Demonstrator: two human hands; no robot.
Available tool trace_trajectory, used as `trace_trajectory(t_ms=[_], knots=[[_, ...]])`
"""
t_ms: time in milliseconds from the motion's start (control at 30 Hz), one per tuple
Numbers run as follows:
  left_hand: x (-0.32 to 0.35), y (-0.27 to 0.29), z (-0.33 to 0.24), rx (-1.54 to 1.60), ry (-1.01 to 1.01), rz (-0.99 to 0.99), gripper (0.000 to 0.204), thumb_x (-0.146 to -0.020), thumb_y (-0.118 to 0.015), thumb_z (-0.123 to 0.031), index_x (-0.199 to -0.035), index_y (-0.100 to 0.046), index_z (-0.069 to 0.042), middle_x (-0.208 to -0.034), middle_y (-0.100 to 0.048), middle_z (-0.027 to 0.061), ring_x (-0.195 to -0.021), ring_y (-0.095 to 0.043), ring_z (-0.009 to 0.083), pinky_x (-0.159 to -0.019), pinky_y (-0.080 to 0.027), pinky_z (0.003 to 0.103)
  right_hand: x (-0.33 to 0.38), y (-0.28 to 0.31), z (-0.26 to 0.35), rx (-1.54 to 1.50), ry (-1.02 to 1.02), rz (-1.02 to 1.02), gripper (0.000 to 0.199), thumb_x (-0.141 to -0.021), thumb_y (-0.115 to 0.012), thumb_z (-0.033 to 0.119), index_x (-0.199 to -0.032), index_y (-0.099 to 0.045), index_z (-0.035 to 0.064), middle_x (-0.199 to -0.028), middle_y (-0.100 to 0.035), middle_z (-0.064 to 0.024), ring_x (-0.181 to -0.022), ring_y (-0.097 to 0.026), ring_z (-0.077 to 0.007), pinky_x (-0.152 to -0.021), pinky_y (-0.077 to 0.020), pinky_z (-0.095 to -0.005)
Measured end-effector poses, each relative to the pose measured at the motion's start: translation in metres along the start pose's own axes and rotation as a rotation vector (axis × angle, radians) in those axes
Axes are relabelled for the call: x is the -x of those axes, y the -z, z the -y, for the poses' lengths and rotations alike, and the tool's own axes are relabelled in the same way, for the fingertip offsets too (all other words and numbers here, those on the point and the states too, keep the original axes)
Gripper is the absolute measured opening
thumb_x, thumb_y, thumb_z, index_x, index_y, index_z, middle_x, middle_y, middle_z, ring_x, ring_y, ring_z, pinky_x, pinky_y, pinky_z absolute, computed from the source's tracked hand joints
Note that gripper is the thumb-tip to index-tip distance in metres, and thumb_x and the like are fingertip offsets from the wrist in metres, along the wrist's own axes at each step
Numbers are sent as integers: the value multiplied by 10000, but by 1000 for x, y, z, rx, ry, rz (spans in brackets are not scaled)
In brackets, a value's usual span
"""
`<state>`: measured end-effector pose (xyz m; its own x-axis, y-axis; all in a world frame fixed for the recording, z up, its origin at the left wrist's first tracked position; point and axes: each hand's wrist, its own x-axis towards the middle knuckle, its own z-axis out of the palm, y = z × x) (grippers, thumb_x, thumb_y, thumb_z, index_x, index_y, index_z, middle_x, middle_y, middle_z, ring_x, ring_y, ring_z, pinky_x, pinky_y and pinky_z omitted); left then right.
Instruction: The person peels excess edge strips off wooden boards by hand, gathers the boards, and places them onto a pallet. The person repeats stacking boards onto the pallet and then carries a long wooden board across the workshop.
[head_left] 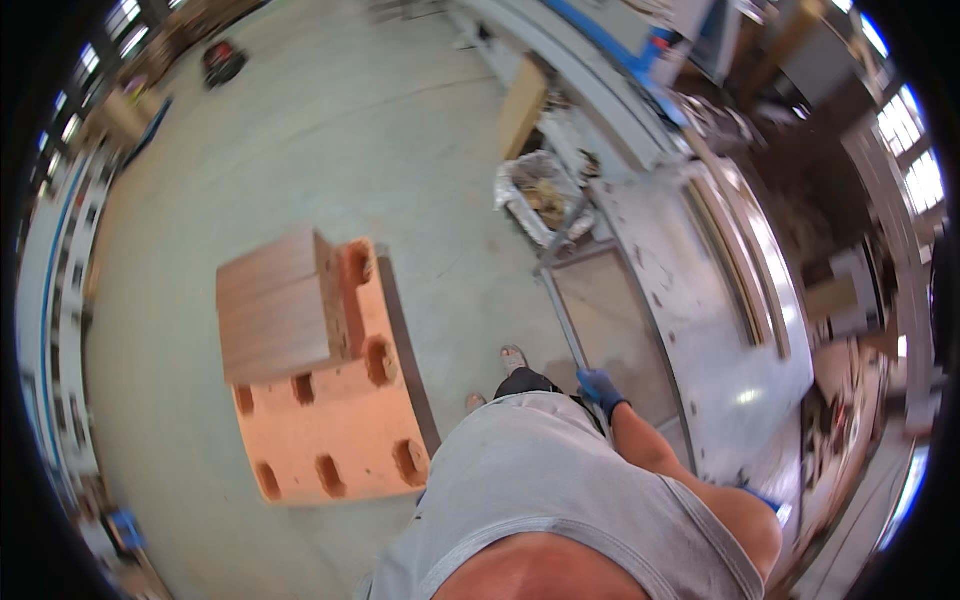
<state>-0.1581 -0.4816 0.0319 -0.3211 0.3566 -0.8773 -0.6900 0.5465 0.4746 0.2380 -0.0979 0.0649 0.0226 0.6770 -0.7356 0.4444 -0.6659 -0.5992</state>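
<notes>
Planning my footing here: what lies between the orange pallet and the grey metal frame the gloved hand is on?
Head view: bare concrete floor, plus the person's own feet near the gloved right hand.

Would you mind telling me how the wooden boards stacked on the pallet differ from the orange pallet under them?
The stacked boards are pale brown wood with plain, smooth-looking faces, while the pallet is orange and has a row of oval holes along its edges. The boards cover only the far left part of the pallet, which spreads wider and sits flat on the concrete floor. The boards stand taller as a block; the pallet is low. Both are roughly rectangular.
</notes>
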Motion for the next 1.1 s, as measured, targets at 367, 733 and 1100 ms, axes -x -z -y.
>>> trace_trajectory(t_ms=[367, 733, 1100], knots=[[-78, -81, -146, 141, 106, 267, 103, -920, -611, -237, -890, -527, -184, -925, -581, 47, -783, -578, 316, -640, -433, 456, 17, 81, 14, -109, 382, -368, 277, -917, -595, 249, -859, -703, 1, -646, -593, -93, -622, -597, -178, -633, -492, -357], [-114, -256, -181, -181, 36, 368, 219, -956, -596, -345, -1072, -595, -159, -1151, -624, 83, -908, -606, 322, -845, -484, 531, 17, 248, 51, 19, 678, -1275, 316, -919, -640, 146, -1185, -677, -20, -1023, -711, -231, -884, -699, -404, -780, -557, -411], [-74, -434, -166, -520, 13, 153, 435, -950, -638, -357, -1279, -599, -75, -1257, -669, 143, -940, -671, 312, -776, -529, 452, 25, 319, -7, 492, 338, -1233, 463, -853, -680, 214, -1286, -659, 53, -1343, -578, -267, -1301, -516, -451, -1112, -380, -564]])
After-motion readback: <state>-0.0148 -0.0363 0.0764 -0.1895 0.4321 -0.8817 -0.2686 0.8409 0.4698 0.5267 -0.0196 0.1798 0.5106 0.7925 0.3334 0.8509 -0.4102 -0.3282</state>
